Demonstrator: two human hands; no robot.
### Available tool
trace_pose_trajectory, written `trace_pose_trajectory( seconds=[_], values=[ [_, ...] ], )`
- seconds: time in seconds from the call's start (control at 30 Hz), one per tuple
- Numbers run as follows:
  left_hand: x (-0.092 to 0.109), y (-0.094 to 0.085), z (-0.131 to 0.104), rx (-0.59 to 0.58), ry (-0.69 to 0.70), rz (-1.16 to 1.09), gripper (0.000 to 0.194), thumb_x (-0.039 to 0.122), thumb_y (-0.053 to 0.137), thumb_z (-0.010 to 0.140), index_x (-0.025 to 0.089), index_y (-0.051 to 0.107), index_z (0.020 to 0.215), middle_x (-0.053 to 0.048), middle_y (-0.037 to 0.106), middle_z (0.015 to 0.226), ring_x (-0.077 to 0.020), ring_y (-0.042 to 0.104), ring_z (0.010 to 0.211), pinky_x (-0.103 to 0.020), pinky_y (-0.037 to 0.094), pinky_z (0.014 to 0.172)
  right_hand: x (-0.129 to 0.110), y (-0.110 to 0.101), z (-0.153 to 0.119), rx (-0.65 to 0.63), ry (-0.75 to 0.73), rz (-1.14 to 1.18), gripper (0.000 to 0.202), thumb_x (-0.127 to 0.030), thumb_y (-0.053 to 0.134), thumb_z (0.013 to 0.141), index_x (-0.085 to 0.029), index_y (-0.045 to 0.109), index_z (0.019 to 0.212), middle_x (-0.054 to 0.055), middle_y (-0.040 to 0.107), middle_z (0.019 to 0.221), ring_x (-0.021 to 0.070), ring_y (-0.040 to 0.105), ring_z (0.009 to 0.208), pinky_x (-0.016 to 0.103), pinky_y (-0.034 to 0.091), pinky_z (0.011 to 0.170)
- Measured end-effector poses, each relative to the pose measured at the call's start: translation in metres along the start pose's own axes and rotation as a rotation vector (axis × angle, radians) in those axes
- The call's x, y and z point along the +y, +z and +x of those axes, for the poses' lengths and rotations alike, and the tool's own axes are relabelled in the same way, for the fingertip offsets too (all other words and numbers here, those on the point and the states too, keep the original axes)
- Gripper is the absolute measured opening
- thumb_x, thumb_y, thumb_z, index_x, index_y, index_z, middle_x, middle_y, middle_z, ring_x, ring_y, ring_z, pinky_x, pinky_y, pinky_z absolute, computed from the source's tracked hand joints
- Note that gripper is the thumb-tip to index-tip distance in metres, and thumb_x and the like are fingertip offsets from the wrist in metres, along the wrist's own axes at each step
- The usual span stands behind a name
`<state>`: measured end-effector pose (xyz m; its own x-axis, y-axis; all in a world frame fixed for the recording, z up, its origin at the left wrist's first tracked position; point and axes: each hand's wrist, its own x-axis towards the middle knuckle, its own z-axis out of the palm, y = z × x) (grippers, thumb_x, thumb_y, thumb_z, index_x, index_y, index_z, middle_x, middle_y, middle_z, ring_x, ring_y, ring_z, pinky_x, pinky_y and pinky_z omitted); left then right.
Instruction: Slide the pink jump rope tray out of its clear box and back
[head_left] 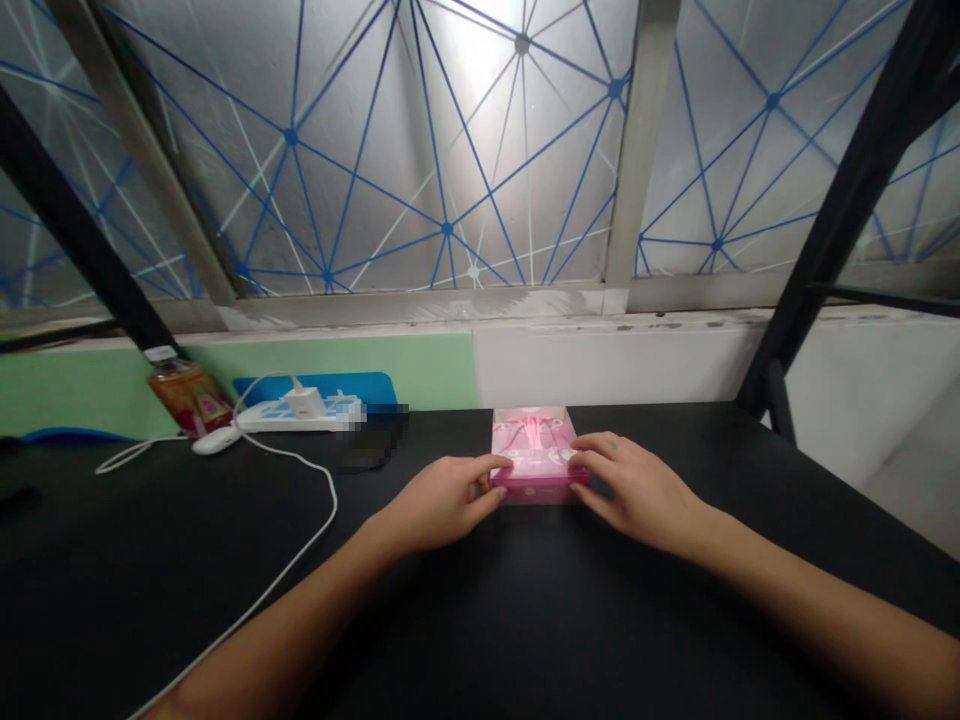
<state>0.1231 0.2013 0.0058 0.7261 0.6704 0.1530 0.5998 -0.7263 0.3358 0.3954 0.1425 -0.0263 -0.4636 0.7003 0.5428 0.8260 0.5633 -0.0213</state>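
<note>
A small pink box [533,466] with a paler, patterned top lies on the black table, straight ahead of me. At its near left corner, my left hand [450,500] has the index finger on the top edge and the thumb against the front side; the other fingers are curled under. My right hand [626,490] grips the near right corner, fingertips on the top and thumb low at the side. A ring shows on one finger of that hand. The box's underside is hidden.
A white power strip [262,416] with a plugged-in charger [304,402] sits at the back left. Its white cable [330,500] runs forward past my left arm. A bottle [187,392] leans beside it, near a blurred dark object [369,440]. Black frame posts [825,230] flank the table.
</note>
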Motion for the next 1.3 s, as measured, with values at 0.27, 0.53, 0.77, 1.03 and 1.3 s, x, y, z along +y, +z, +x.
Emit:
trace_pose_trajectory(
  seconds=[0.27, 0.53, 0.77, 1.03, 1.3],
  values=[
    [0.0, 0.0, -0.002, 0.073, -0.036, 0.009, 0.033, 0.039, 0.058, 0.088, 0.023, 0.062, 0.117, -0.001, 0.069, 0.079, -0.0148, 0.061, 0.065, -0.022, 0.04, 0.06, -0.009, -0.004, 0.007, 0.021, 0.051, 0.107, 0.017, -0.02, 0.057, 0.086, -0.02, 0.06, 0.103, 0.01, 0.063, 0.106, 0.0246, 0.057, 0.101, 0.042, 0.051, 0.085],
    [0.001, 0.006, 0.001, 0.115, -0.086, -0.004, 0.023, 0.036, 0.058, 0.088, 0.023, 0.063, 0.106, 0.0, 0.066, 0.073, -0.0137, 0.059, 0.061, -0.021, 0.038, 0.058, -0.01, -0.005, 0.006, 0.006, 0.065, 0.142, 0.018, -0.021, 0.057, 0.086, -0.021, 0.058, 0.105, 0.01, 0.061, 0.109, 0.0258, 0.055, 0.105, 0.044, 0.05, 0.088],
    [0.003, 0.002, -0.002, 0.072, -0.077, -0.042, 0.028, 0.034, 0.052, 0.091, 0.021, 0.055, 0.116, 0.001, 0.061, 0.07, -0.0144, 0.057, 0.062, -0.021, 0.034, 0.055, -0.011, -0.001, 0.004, -0.059, 0.17, 0.113, 0.031, -0.029, 0.053, 0.089, -0.02, 0.053, 0.119, 0.013, 0.053, 0.122, 0.0257, 0.058, 0.102, 0.043, 0.052, 0.087],
    [0.0, -0.002, -0.005, 0.049, -0.07, -0.04, 0.032, 0.029, 0.048, 0.09, 0.021, 0.055, 0.121, 0.001, 0.06, 0.069, -0.0148, 0.056, 0.062, -0.023, 0.035, 0.056, -0.013, -0.001, 0.004, -0.092, 0.199, 0.168, 0.031, -0.025, 0.05, 0.089, -0.019, 0.052, 0.119, 0.013, 0.05, 0.126, 0.024, 0.062, 0.096, 0.042, 0.052, 0.085],
    [0.002, -0.003, -0.004, 0.019, -0.066, -0.047, 0.038, 0.025, 0.048, 0.087, 0.02, 0.054, 0.124, 0.0, 0.063, 0.071, -0.0157, 0.058, 0.063, -0.023, 0.037, 0.058, -0.013, -0.003, 0.004, -0.069, 0.246, 0.251, 0.033, -0.019, 0.052, 0.084, -0.02, 0.055, 0.118, 0.013, 0.05, 0.126, 0.0234, 0.061, 0.096, 0.04, 0.052, 0.084]
  ],
)
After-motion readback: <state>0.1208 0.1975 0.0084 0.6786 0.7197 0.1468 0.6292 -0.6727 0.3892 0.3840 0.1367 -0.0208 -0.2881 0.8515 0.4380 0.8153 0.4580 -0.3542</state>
